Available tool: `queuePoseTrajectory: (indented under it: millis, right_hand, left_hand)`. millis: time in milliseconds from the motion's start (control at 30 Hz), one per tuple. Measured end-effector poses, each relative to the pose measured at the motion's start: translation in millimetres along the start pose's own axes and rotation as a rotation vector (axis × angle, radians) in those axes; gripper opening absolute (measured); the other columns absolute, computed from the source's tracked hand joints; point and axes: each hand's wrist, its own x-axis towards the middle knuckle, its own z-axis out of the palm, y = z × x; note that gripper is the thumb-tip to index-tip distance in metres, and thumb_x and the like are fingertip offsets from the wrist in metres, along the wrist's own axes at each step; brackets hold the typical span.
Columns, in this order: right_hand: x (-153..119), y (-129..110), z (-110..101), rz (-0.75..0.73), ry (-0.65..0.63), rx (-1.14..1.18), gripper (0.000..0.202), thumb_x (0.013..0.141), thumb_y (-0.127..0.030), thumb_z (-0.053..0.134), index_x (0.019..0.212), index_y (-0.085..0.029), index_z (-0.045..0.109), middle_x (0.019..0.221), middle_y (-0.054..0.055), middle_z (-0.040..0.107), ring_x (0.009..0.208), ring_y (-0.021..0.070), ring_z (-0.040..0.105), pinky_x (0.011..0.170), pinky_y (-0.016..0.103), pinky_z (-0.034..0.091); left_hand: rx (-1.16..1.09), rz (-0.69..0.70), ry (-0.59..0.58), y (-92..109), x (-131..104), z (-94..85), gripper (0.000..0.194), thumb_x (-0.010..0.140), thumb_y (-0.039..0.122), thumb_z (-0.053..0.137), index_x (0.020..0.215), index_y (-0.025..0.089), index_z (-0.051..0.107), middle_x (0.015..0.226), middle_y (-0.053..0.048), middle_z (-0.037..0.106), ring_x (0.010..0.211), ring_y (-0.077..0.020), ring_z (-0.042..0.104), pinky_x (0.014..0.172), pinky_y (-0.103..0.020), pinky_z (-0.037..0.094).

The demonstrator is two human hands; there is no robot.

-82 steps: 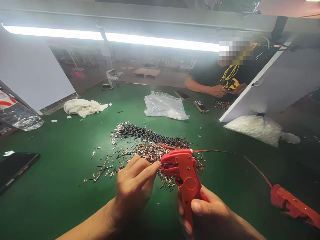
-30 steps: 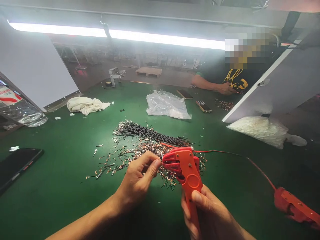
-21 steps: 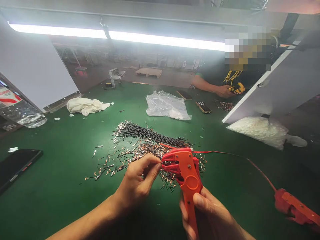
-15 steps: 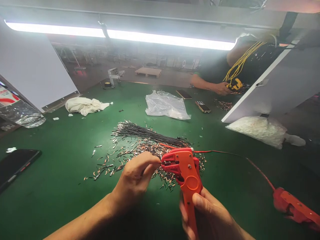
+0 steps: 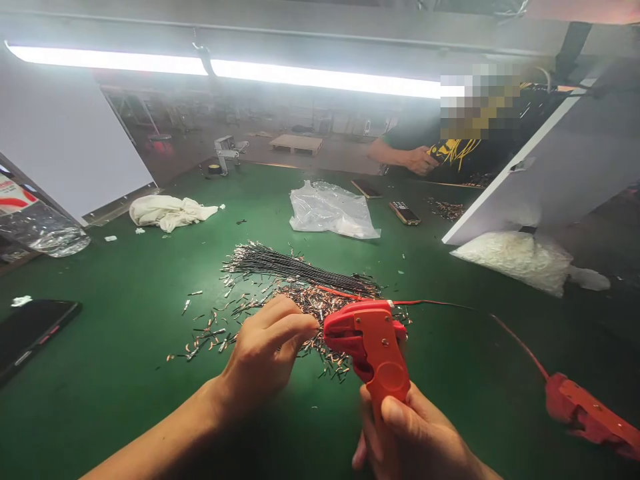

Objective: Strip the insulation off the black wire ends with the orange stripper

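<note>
My right hand (image 5: pixel 413 427) is wrapped round the handle of a red and orange wire stripper (image 5: pixel 383 340), its head pointing left. Just left of the stripper's jaws, the thumb and fingers of my left hand (image 5: pixel 267 343) are pinched together; whatever they hold is too small to make out. Behind both hands lies a bundle of black wires (image 5: pixel 295 265) with metal ends at the left. Loose black and copper wire scraps (image 5: pixel 315 303) are strewn around and under the stripper.
A second wire stripper (image 5: pixel 590 413) lies at the right, with a red cord (image 5: pixel 445 303) running toward the pile. A phone (image 5: pixel 35 330) and bottle (image 5: pixel 55 230) are left. Plastic bags (image 5: pixel 335 210), a white cloth (image 5: pixel 173 212) and a divider panel (image 5: pixel 540 160) stand farther back; a co-worker's hand (image 5: pixel 423 160) holds yellow wires.
The stripper has tipped slightly and its jaws look closer together. A small gap now separates my left fingertips from them. The co-worker's hand has moved left.
</note>
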Motion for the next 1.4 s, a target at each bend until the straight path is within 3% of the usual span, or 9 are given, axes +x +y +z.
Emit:
queuePoseTrajectory:
  millis: [167, 467, 800, 1100, 1400]
  right_hand:
    - [3.9, 10.0, -5.0, -0.018, -0.027, -0.019, 0.049, 0.079, -0.062, 0.061, 0.069, -0.015, 0.053, 0.046, -0.006, 0.047, 0.034, 0.0045, 0.037, 0.034, 0.016, 0.03]
    - [0.1, -4.0, 4.0, 0.072, 0.074, -0.095, 0.052, 0.08, -0.065, 0.058, 0.065, -0.016, 0.05, 0.042, -0.007, 0.044, 0.035, 0.0044, 0.037, 0.037, 0.017, 0.029]
    - [-0.7, 0.0, 1.2, 0.041, 0.049, -0.117, 0.053, 0.082, -0.066, 0.055, 0.065, -0.017, 0.05, 0.042, -0.006, 0.044, 0.033, 0.0043, 0.036, 0.033, 0.016, 0.025]
    - [6.4, 4.1, -0.4, -0.05, -0.097, 0.159, 0.041, 0.081, -0.054, 0.064, 0.082, -0.015, 0.054, 0.066, -0.001, 0.058, 0.047, 0.0076, 0.054, 0.045, 0.018, 0.043]
    - [5.4, -3.2, 0.3, -0.052, -0.121, 0.086, 0.047, 0.083, -0.058, 0.058, 0.079, -0.011, 0.062, 0.058, 0.002, 0.06, 0.046, 0.0084, 0.053, 0.047, 0.018, 0.042]
  left_hand:
    - [-0.095, -0.081, -0.036, -2.1, -5.2, 1.2, 0.016, 0.088, 0.004, 0.052, 0.091, 0.018, 0.058, 0.071, 0.0, 0.06, 0.063, -0.0102, 0.048, 0.055, -0.022, 0.042]
    - [-0.187, -0.296, -0.089, -2.2, -7.8, 4.4, 0.013, 0.089, 0.011, 0.052, 0.082, 0.017, 0.06, 0.067, 0.001, 0.057, 0.058, -0.0085, 0.049, 0.052, -0.02, 0.041]
    - [-0.205, -0.271, -0.111, 1.8, -6.0, 3.8, 0.014, 0.091, 0.011, 0.047, 0.083, 0.018, 0.057, 0.069, 0.001, 0.055, 0.061, -0.0091, 0.048, 0.055, -0.021, 0.041]
    - [-0.2, -0.281, -0.1, 2.4, -8.1, 5.3, 0.012, 0.091, 0.013, 0.05, 0.084, 0.017, 0.057, 0.071, 0.001, 0.054, 0.063, -0.0097, 0.05, 0.056, -0.022, 0.043]
    - [-0.127, -0.236, -0.052, 2.6, -8.1, 4.9, 0.008, 0.088, 0.011, 0.055, 0.085, 0.017, 0.058, 0.069, 0.002, 0.054, 0.06, -0.0085, 0.048, 0.054, -0.021, 0.04]
